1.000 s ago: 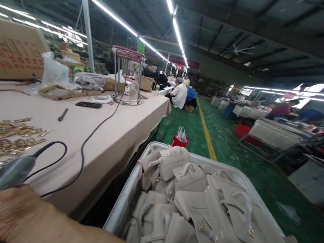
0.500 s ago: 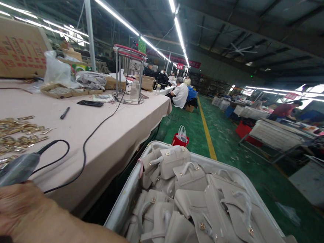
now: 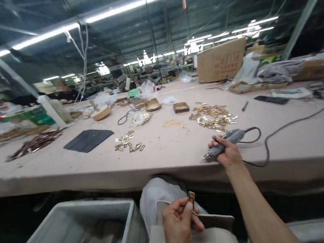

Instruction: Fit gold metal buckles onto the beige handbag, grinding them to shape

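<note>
My left hand [image 3: 178,224] pinches a small gold metal clasp plate [image 3: 191,197] between thumb and fingers. It is just above a beige bag [image 3: 214,240] that lies over my lap, its flap edge raised. My right hand [image 3: 228,152] is wrapped round a grey electric screwdriver [image 3: 235,135], held over the table's front edge with the bit pointing left. A black cord loops from its back end. Beyond it lies a heap of gold metal fittings [image 3: 213,116]. Whether the clasp plate touches the bag I cannot tell.
On the pink-covered table [image 3: 164,154] lie more fittings [image 3: 125,139], tiny gold pieces [image 3: 173,123], a dark flat sheet [image 3: 88,140], a small box [image 3: 181,107] and a phone [image 3: 271,99]. A grey bin [image 3: 92,204] stands at lower left. Someone sits across the table.
My view has swung left from the bin full of beige bags to the table and my lap. My left hand with the clasp plate has come into view; the screwdriver stays in my right hand.
</note>
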`<state>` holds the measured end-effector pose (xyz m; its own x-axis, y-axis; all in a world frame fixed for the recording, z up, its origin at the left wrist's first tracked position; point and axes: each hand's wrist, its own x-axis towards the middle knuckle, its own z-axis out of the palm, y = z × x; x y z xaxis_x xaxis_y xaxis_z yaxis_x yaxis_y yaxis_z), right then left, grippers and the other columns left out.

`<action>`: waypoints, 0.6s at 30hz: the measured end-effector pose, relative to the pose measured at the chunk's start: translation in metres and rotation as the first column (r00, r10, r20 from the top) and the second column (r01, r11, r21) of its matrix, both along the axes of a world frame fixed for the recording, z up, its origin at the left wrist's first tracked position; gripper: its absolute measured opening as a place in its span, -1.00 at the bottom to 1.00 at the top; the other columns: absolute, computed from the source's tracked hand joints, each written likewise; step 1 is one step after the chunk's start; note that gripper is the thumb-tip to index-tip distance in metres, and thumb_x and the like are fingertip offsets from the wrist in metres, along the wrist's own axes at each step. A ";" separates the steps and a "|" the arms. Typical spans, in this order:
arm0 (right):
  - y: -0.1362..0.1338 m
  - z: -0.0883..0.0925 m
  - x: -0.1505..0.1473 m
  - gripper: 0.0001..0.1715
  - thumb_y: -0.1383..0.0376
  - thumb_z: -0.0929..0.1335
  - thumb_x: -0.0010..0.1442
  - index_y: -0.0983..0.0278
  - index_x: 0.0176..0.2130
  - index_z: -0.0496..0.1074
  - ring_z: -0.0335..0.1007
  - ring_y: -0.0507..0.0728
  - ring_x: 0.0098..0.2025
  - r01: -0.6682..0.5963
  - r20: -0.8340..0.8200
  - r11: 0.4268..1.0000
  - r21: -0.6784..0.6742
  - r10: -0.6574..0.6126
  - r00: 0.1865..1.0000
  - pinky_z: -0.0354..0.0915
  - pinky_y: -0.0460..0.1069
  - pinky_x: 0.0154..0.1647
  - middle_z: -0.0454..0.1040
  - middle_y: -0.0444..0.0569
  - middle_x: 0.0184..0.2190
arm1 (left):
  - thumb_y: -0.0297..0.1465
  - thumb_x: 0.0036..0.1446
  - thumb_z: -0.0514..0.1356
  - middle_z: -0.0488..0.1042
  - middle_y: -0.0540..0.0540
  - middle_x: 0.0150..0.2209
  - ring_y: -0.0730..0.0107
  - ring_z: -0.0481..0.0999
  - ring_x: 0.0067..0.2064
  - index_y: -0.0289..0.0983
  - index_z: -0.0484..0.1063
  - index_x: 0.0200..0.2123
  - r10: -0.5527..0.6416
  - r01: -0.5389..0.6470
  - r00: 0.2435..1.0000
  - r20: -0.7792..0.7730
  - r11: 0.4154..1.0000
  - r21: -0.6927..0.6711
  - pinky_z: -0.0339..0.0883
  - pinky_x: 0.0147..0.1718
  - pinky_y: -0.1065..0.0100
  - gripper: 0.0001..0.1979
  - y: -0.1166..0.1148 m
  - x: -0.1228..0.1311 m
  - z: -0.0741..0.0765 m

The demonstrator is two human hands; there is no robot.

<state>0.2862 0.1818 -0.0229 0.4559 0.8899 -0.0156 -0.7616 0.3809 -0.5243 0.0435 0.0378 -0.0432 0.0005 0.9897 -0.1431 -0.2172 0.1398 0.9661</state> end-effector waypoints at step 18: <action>0.078 0.014 -0.059 -0.72 0.37 0.53 0.08 0.25 -0.31 0.36 0.37 -0.02 -0.53 -0.071 -0.122 0.992 -0.104 0.058 0.991 0.48 -0.10 -0.50 0.49 -0.20 -0.43 | -0.02 -0.02 0.51 0.61 -0.17 -0.50 0.43 0.49 -0.71 -0.44 0.61 -0.31 0.011 -0.019 0.970 0.241 0.999 0.031 0.30 -0.75 0.54 -0.46 -0.014 -0.008 -0.008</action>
<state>0.2271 0.2603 -0.0088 0.3864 0.9076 -0.1639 -0.8420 0.2746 -0.4644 0.0358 0.0239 -0.0517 0.0158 0.9940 -0.1081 -0.4458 0.1038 0.8891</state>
